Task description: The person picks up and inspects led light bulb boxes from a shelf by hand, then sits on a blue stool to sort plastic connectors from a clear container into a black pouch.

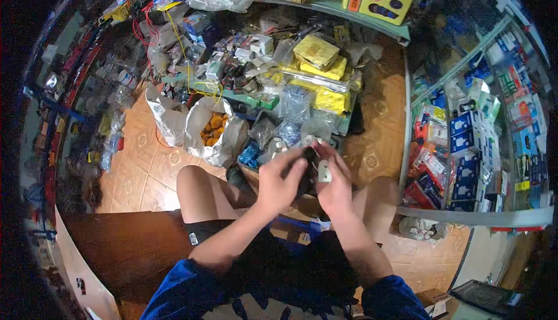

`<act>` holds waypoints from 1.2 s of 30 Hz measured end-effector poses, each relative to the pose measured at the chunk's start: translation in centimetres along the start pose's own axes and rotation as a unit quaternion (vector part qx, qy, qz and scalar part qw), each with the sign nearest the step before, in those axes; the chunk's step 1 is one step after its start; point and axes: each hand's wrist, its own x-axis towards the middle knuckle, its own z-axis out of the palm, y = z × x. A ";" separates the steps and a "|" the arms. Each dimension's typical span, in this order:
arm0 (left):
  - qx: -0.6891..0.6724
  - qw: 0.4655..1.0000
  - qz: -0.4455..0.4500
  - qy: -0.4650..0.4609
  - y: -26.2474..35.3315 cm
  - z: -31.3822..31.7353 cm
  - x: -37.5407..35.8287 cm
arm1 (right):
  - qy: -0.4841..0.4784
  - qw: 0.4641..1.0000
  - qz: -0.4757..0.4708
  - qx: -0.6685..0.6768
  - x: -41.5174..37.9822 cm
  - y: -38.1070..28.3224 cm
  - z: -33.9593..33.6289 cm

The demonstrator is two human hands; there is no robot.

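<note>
Both hands meet in front of the body, above the knees. My left hand (283,179) has its fingers curled against a dark object (307,172) between the hands, too blurred to name. In my right hand (335,189) lies a small white piece (324,171) with dark dots, held against the palm by the fingers. The fingertips of both hands come close together at the top. Just beyond them are clear plastic bags (295,104) and a blue crumpled packet (250,154).
A white sack (195,127) of orange round items stands left of the hands. Yellow packages (317,51) and small parts cover the low table ahead. A glass case (407,117) with boxes stands at the right; a brown wooden surface (128,250) lies at the lower left.
</note>
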 end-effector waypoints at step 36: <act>0.031 0.979 0.202 -0.015 6.5 -3.5 -4.8 | 0.032 0.974 -0.113 -0.195 -9.1 -4.6 4.2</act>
